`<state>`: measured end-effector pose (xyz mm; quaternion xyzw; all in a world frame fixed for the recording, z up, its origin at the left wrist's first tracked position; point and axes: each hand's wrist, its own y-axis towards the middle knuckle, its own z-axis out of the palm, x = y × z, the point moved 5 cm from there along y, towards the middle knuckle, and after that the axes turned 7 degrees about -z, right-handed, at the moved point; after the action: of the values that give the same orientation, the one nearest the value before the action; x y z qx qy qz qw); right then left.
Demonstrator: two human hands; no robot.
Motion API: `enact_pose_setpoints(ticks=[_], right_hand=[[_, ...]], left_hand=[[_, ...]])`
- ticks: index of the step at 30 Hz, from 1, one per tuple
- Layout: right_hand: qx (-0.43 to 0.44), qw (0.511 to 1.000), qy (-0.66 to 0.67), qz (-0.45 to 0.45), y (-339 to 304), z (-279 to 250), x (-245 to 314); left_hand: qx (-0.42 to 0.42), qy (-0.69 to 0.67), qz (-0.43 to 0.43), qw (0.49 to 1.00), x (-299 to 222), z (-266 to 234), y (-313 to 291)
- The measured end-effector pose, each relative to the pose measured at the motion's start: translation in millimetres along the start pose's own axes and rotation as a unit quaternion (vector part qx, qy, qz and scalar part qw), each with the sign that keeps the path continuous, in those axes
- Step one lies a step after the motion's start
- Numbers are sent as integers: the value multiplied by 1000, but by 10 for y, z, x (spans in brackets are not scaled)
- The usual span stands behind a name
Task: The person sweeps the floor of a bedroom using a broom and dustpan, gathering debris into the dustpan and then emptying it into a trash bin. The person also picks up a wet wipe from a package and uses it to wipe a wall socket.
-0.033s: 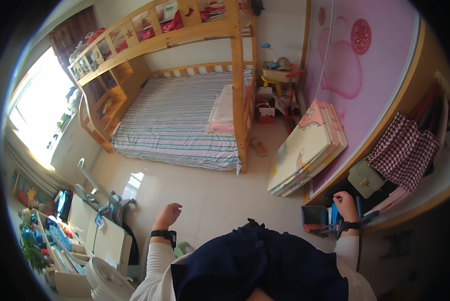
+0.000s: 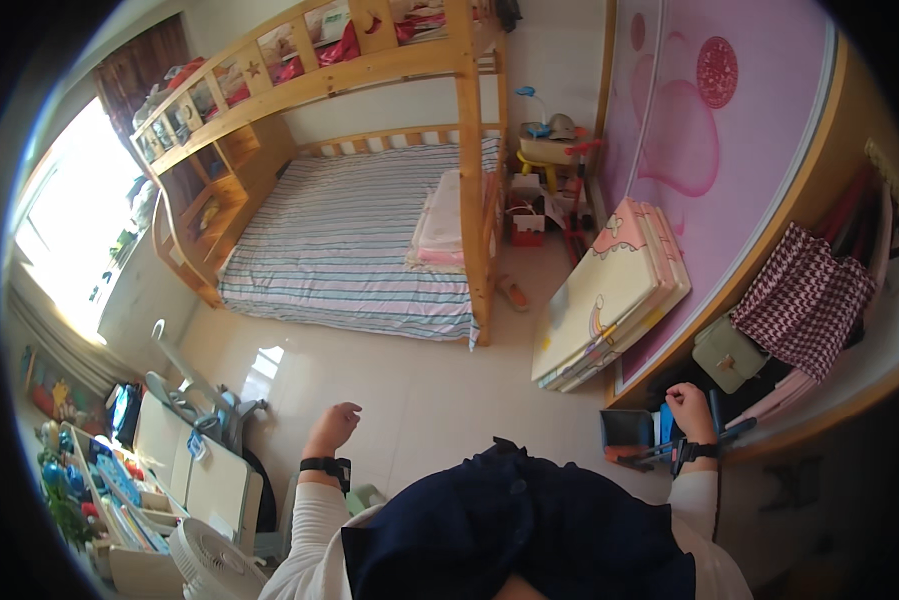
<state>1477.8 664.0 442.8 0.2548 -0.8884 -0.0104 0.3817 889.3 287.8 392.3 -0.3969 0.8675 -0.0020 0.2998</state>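
My left hand (image 2: pixel 336 426) hangs over the pale tiled floor (image 2: pixel 439 400), with nothing in it. Its fingers are loosely bent and slightly apart. To the right, my right hand (image 2: pixel 689 408) has its fingers curled in and no object shows in it. It is nearest to a dustpan (image 2: pixel 627 432) with a dark tray and to a sage green handbag (image 2: pixel 728 356). Black straps with small devices circle both wrists.
A wooden bunk bed (image 2: pixel 472 200) with a striped sheet (image 2: pixel 349 235) stands ahead. Folded cream padded mats (image 2: pixel 597 300) lean on the pink wardrobe door (image 2: pixel 714 190). An orange slipper (image 2: pixel 512 293) lies by the bed post. At left are a desk (image 2: pixel 212 490), a chair (image 2: pixel 231 415) and a white fan (image 2: pixel 212 556).
The whole view has shifted very slightly, with the room sitting a little further left. Both hands keep their places and shapes.
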Motion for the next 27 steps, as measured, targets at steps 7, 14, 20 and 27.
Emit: enact_pose_setpoints(ticks=[7, 14, 20, 27], right_hand=[[-25, 999, -32, 17, -128, -89, 186], [-10, 999, -42, 31, -217, 40, 382], [-14, 995, -64, 70, -416, 14, 408], [-12, 994, -57, 91, -470, 98, 474]], left_hand=[[58, -17, 35, 998, -124, 126, 384], [81, -14, 42, 996, -24, 165, 439], [95, -10, 30, 995, 127, 207, 573], [109, -24, 47, 993, 205, 318, 586]])
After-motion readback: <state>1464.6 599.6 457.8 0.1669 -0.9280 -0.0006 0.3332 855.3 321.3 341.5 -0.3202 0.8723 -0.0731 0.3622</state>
